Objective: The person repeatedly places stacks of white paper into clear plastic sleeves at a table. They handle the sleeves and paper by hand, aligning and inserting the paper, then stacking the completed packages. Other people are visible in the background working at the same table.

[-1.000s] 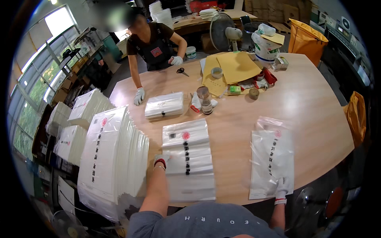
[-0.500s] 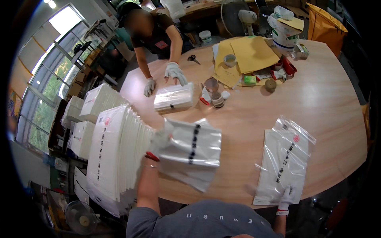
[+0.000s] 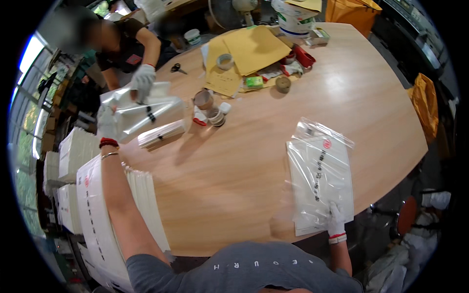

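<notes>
My left arm stretches to the far left, and its white-gloved hand (image 3: pixel 107 122) grips the near-left edge of a clear plastic bag (image 3: pixel 163 108) with dark printing. A co-worker's gloved hand (image 3: pixel 143 80) touches the same bag from the far side. My right hand (image 3: pixel 335 218), also gloved, lies with its fingers stretched out on the lower right corner of a flat packet (image 3: pixel 320 180). White sheets show through the packet's loose clear film, which has dark and red printing. The fingertips of my left hand are partly hidden.
Tall stacks of white packets (image 3: pixel 90 215) stand along the left table edge. A small clear-wrapped bundle (image 3: pixel 161 134) lies before the co-worker. Jars (image 3: pixel 216 117), yellow envelopes (image 3: pixel 259 51), a tape roll (image 3: pixel 283 85) and scissors (image 3: pixel 178 68) lie farther back.
My left hand has carried the clear bag from mid-table to the far left, over the co-worker's bundle. The co-worker's hand has come onto the bag. My right hand stays on the packet; the view has shifted.
</notes>
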Tool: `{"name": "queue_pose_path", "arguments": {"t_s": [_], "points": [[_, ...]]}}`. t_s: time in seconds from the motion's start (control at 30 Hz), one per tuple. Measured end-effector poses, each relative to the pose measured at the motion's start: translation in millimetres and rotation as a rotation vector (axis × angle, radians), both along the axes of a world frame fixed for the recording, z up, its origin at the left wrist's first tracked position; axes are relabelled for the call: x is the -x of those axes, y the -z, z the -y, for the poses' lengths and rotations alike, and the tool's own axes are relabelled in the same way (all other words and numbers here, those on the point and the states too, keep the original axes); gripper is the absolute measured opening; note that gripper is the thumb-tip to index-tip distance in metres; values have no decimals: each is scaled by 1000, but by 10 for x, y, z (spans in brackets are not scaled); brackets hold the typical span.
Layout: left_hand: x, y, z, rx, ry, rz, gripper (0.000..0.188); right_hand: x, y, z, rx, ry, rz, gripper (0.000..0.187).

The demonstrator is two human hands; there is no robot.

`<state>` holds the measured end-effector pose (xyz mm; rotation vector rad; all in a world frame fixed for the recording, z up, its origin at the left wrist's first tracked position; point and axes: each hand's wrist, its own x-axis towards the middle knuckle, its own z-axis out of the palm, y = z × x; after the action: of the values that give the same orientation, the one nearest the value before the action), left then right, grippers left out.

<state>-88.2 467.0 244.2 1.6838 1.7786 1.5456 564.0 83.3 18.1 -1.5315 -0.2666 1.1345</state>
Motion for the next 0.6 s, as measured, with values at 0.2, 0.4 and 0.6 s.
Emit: {"name": "queue_pose_path", "arguments": {"t_s": [0.2, 0.4, 0.6], "points": [[-1075, -199, 233, -272, -459, -389, 42, 413, -501, -238, -15, -6, -15, 26], [-3097, 749, 2329, -333, 802, -579, 21, 615, -661, -459, -77, -56, -98, 24], [-3416, 1697, 2854, -218, 840, -489, 7, 919, -399, -525, -112, -75, -137, 20]]}}
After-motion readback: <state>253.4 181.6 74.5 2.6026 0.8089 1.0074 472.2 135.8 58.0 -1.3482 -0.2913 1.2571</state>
